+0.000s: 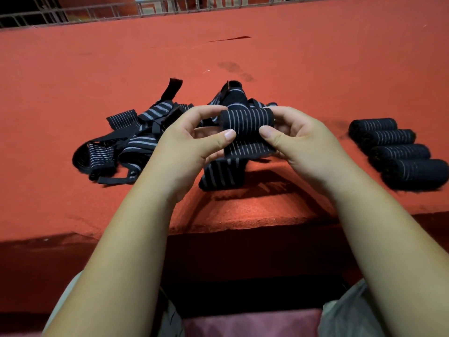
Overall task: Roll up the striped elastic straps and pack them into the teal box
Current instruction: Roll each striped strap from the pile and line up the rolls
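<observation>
A black elastic strap with grey stripes (246, 122) is partly rolled and held above the red table. My left hand (194, 139) pinches its left end, thumb in front. My right hand (298, 139) pinches its right end the same way. The loose tail of the strap (223, 173) hangs down onto the cloth. A heap of unrolled striped straps (131, 139) lies to the left and behind my hands. Several finished rolls (398, 152) lie side by side at the right. No teal box is in view.
The table is covered in red cloth (243, 57), and its front edge (243, 227) runs just below my wrists. A metal railing (145, 8) lines the far side. My knees show at the bottom.
</observation>
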Demonstrator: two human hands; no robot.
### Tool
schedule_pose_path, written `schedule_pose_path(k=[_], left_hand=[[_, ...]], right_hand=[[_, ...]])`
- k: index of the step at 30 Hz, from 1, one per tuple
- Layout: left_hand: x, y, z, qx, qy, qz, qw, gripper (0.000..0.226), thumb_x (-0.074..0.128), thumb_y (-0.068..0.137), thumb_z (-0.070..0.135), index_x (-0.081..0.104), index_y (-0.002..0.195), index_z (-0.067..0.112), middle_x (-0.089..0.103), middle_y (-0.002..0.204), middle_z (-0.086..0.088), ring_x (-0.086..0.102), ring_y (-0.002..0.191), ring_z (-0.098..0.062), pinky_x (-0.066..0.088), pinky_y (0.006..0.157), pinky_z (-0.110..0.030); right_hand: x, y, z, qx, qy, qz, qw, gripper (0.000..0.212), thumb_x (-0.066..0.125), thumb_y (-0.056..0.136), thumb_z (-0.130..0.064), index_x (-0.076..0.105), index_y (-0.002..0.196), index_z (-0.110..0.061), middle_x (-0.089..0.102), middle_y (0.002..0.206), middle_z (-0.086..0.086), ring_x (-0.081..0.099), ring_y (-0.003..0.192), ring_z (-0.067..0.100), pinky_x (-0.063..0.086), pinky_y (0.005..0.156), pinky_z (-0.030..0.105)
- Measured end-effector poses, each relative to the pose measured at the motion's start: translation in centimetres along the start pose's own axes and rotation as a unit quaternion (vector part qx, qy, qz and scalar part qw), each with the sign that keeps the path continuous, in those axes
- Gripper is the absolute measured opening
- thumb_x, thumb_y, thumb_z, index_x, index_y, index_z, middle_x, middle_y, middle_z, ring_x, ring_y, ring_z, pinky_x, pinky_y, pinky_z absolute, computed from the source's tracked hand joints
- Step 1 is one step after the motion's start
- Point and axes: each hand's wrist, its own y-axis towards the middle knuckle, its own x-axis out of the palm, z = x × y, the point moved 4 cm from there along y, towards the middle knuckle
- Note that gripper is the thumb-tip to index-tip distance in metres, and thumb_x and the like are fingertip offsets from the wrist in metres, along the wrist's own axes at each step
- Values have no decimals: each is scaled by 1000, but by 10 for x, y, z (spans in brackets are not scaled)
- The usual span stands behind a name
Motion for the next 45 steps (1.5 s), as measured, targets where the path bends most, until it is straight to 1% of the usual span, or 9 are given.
schedule_pose_path(k=[6,10,13,17,20,27,36,40,45], left_hand=[[3,2,-3,-18,-42,-5,999,35,76,99,9,72,134,11,79,120,-16,78,114,-28,63,100,-42],[0,2,-2,-4,-26,-1,1000,37,75,97,1,72,132,14,81,117,-12,78,114,-26,61,103,-43],[0,2,-1,0,-24,0,1000,39,76,96,-1,73,130,15,81,118,-12,78,115,-26,61,104,-42],[4,2,-2,-8,-35,-13,999,36,78,96,6,72,131,7,79,124,-12,76,118,-26,60,105,-44],[7,1,-1,-16,-42,-4,999,30,76,99,13,74,127,3,80,122,-11,78,114,-24,62,97,-36],[15,2,3,-26,0,21,999,20,78,98,13,80,117,11,83,113,-6,79,111,-20,61,103,-39],[56,5,-2,-17,-1,66,998,14,71,101,12,82,106,19,80,86,5,76,84,-7,64,94,-34],[75,12,-10,-32,-4,66,997,22,77,98,14,81,120,15,84,103,-4,81,99,-21,64,98,-38],[105,23,-14,-30,-33,58,997,25,78,97,10,80,122,9,83,109,-9,80,107,-21,63,91,-29]], right_hand=[[0,1,-4,-21,-4,2,1000,39,69,101,-1,64,135,-19,74,127,12,74,113,19,60,101,37],[0,-1,-5,-2,36,5,999,38,74,101,-13,67,138,-20,73,130,15,74,118,31,59,105,52],[0,-1,-5,7,45,15,999,31,69,106,-21,69,136,-15,72,129,21,74,103,31,58,100,60],[-3,0,-6,-4,58,29,998,28,68,106,-15,69,133,-10,73,127,21,75,103,27,61,92,45],[-6,-2,-7,-10,65,26,998,28,69,104,-9,70,132,-10,75,125,17,75,106,25,60,91,39],[-19,-5,-12,-18,16,24,999,32,70,102,-5,72,132,-17,76,127,6,75,116,27,62,98,39],[-57,-13,-16,-17,-93,50,994,38,76,92,-29,74,128,-40,75,126,-13,75,104,37,59,102,57],[-81,-18,-14,3,-131,70,989,38,78,97,-20,72,131,-37,74,122,-21,79,90,15,60,100,44],[-108,-24,-12,22,-132,119,984,32,79,96,-22,74,126,-33,79,110,-19,78,87,12,60,100,43]])
